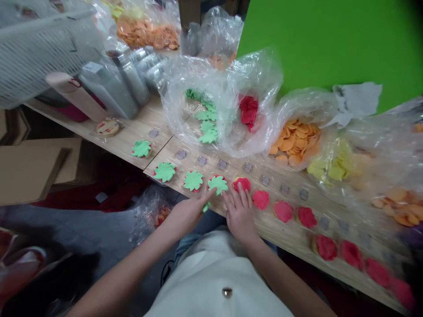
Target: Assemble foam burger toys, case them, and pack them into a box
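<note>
My left hand (194, 207) is at the table's front edge, its fingertips at the lower edge of a green star-edged foam piece (217, 185) that lies on a red one. Another green foam piece (206, 207) pokes out from under its fingers, apparently held there. My right hand (240, 215) lies with fingers apart, fingertips touching a red flower-shaped foam piece (242, 183). To the left, more stacks have green tops, like this green piece (193, 180). To the right, a row of stacks with red tops (261, 200) runs along the edge.
Clear plastic bags hold green pieces (208, 127), red pieces (248, 110), orange discs (295, 141) and yellow discs (337, 163). Small clear squarish bits (222, 165) lie in a row behind the stacks. A pink bottle (76, 94) and white basket (42, 53) are at left.
</note>
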{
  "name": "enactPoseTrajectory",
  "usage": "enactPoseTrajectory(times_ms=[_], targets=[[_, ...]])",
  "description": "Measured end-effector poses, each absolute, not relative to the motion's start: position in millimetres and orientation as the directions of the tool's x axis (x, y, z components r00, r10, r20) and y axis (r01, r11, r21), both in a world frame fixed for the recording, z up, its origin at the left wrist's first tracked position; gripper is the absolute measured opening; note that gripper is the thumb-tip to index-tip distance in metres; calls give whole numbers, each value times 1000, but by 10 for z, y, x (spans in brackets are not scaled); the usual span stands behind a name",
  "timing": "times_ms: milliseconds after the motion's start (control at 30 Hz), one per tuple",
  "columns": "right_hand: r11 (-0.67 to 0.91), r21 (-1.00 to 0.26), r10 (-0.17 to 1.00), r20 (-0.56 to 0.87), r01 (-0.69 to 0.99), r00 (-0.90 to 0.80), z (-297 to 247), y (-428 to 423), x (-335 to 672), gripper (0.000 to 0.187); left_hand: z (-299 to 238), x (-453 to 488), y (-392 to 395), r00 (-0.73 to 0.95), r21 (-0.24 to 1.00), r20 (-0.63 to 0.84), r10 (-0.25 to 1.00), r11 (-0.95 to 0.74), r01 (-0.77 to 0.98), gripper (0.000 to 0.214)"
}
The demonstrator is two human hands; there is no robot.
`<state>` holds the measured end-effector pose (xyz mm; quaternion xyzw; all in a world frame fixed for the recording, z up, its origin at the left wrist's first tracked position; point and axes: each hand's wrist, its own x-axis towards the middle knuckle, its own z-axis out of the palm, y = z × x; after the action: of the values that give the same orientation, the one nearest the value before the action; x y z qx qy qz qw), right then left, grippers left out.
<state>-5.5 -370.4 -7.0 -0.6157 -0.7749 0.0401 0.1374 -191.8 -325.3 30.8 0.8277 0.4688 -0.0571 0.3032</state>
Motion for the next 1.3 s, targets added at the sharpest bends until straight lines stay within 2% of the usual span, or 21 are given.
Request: enactPoseTrajectory(times_ms=[100, 200, 367, 533, 700, 767, 867, 967, 1133, 1200, 1233, 1300], targets=[[206, -236, 975, 130, 950, -179, -85, -3717, -75, 51, 341, -1869, -3266, 522, 303, -452, 723, -426, 852, 72], [187, -248, 979, 130, 951, -158, -94, -3682, -78, 52, 307, -1831, -3228, 507, 235, -456, 731, -451, 861, 71], [113, -213, 986, 147, 970, -82, -113, -3643, -38, 56, 277, -1827, -3242, 528, 236, -423, 737, -473, 849, 73], [137, -171, 987, 104, 976, -120, -103, -3590, -89, 47, 289, -1791, -3301, 537, 255, -450, 714, -474, 843, 72], [129, -184, 990, 86, 974, -115, -17, -3527, -120, 44, 302, -1813, -3167, 612, 437, -392, 687, -447, 781, 66], [121, -198, 990, 94, 973, -104, 13, -3536, -122, 46, 338, -1880, -3114, 609, 473, -357, 708, -425, 772, 65], [184, -222, 982, 91, 958, -167, 24, -3589, -154, 51, 368, -1965, -3068, 534, 394, -366, 763, -393, 831, 74], [227, -239, 974, 59, 944, -220, -10, -3628, -194, 50, 331, -1952, -3046, 510, 292, -410, 757, -421, 859, 76], [205, -272, 979, 68, 940, -194, -56, -3597, -170, 48, 291, -1872, -3007, 539, 279, -459, 706, -461, 842, 71], [218, -306, 975, 104, 927, -195, -29, -3595, -126, 47, 334, -1906, -2994, 544, 333, -437, 717, -433, 838, 68], [224, -337, 973, 128, 914, -191, -5, -3603, -99, 47, 366, -1935, -2993, 549, 400, -401, 733, -399, 825, 65], [212, -445, 973, 182, 870, -144, 51, -3632, -45, 45, 437, -1982, -3004, 540, 639, -318, 779, -244, 729, 54]])
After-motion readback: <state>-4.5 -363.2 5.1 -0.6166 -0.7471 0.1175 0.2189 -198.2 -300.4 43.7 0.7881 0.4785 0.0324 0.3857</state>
